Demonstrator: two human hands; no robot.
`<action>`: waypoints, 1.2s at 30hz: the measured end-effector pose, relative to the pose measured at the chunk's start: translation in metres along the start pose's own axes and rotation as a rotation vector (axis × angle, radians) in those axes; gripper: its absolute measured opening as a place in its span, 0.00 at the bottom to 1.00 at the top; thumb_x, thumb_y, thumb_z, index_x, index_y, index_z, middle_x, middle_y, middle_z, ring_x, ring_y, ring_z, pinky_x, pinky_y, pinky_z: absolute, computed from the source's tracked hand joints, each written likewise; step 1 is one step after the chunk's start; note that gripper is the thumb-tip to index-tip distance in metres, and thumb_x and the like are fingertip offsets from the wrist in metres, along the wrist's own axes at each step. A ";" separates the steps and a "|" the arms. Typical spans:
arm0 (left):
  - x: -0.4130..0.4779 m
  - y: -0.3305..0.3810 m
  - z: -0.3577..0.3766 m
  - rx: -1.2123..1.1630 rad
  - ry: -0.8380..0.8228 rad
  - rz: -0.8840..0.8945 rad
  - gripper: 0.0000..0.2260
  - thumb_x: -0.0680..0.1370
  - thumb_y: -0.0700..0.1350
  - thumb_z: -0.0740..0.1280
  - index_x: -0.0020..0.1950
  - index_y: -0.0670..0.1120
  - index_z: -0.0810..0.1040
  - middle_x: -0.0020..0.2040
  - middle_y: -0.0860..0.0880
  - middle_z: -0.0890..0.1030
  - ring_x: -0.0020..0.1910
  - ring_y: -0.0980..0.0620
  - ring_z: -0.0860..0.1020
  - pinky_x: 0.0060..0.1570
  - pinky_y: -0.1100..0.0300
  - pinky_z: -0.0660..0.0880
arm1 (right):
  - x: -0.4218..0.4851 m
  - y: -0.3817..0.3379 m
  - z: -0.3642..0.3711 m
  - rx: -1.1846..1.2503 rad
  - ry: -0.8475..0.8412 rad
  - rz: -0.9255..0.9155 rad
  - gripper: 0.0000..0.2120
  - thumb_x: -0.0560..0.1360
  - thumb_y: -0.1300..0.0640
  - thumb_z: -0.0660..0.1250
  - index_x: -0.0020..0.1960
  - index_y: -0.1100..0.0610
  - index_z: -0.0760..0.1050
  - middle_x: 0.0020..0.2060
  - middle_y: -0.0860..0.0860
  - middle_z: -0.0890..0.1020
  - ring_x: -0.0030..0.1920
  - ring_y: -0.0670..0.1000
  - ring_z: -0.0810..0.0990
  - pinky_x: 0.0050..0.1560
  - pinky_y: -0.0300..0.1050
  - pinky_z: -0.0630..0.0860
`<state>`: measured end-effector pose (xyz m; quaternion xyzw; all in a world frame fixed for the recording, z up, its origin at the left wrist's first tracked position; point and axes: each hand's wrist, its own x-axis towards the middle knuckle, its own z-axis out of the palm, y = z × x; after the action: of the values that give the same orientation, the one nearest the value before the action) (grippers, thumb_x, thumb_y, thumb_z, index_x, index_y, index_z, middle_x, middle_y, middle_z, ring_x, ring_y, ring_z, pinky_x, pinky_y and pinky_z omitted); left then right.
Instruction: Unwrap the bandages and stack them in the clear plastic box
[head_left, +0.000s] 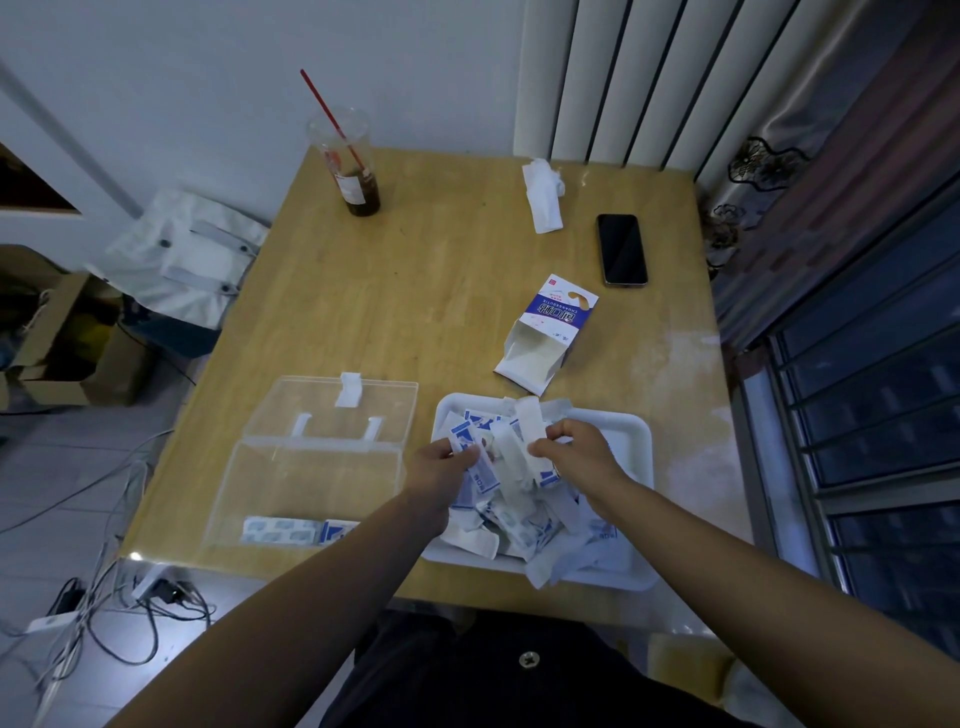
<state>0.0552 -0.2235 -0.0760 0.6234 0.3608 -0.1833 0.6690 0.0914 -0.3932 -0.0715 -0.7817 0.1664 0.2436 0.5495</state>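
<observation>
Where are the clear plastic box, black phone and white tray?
clear plastic box (311, 488): head view, bare floor.
black rectangular phone (621, 249): head view, screen centre.
white plastic tray (642, 441): head view, right rim.

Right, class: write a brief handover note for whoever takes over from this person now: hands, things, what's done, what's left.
Left hand pinches a blue wrapper; right hand pinches a white strip, both over the tray.
Box lies open left of the tray, a few bandages at its near end.
Done: those few stacked.
Left: the tray's heap to unwrap and stack.
</observation>
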 end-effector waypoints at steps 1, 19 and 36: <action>0.001 -0.001 0.000 0.001 0.004 0.006 0.05 0.78 0.38 0.68 0.43 0.39 0.77 0.40 0.41 0.79 0.36 0.45 0.77 0.39 0.57 0.74 | 0.000 -0.001 0.001 0.025 0.004 -0.011 0.05 0.72 0.63 0.71 0.42 0.61 0.75 0.38 0.53 0.78 0.37 0.50 0.75 0.37 0.41 0.70; -0.003 0.007 0.006 -0.034 -0.028 -0.033 0.07 0.78 0.33 0.61 0.49 0.38 0.80 0.43 0.38 0.81 0.35 0.44 0.79 0.31 0.58 0.76 | 0.004 -0.003 0.014 0.045 -0.145 -0.011 0.08 0.74 0.62 0.70 0.41 0.57 0.71 0.35 0.52 0.75 0.34 0.47 0.71 0.34 0.38 0.67; -0.001 0.004 0.007 -0.062 -0.036 -0.051 0.05 0.78 0.41 0.68 0.48 0.39 0.80 0.44 0.37 0.82 0.37 0.42 0.80 0.34 0.56 0.77 | 0.002 0.003 0.016 0.160 -0.210 0.043 0.03 0.75 0.64 0.68 0.44 0.58 0.75 0.43 0.54 0.81 0.43 0.51 0.79 0.45 0.46 0.75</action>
<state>0.0597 -0.2300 -0.0727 0.5896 0.3701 -0.1999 0.6895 0.0884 -0.3792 -0.0789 -0.7017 0.1436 0.3219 0.6192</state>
